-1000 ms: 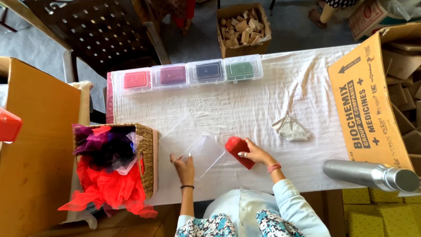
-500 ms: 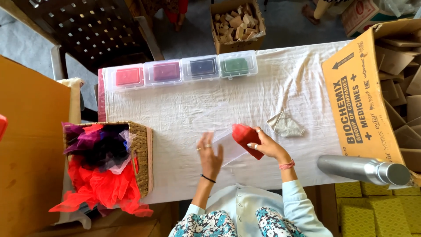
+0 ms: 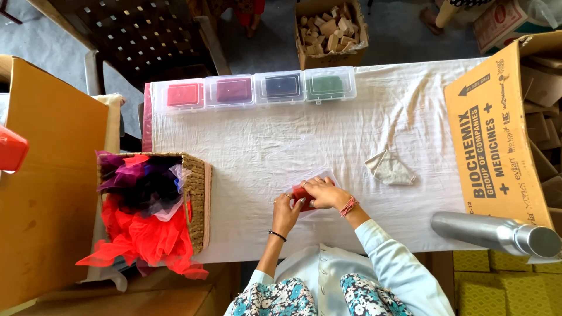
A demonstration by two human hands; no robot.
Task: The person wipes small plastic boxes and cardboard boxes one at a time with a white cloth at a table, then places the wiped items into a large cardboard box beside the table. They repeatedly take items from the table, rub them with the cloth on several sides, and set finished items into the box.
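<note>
a white-clothed table [image 3: 263,146] bears four clear boxes [image 3: 253,89], a crumpled cloth [image 3: 390,169], a metal cylinder [image 3: 494,233].

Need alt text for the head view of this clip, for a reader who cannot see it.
Both hands, left hand and right hand, press a red cloth against a clear plastic sheet on a white-covered table. A wicker basket of red and purple fabric sits to the left; four clear boxes of coloured fabric line the far edge.
</note>
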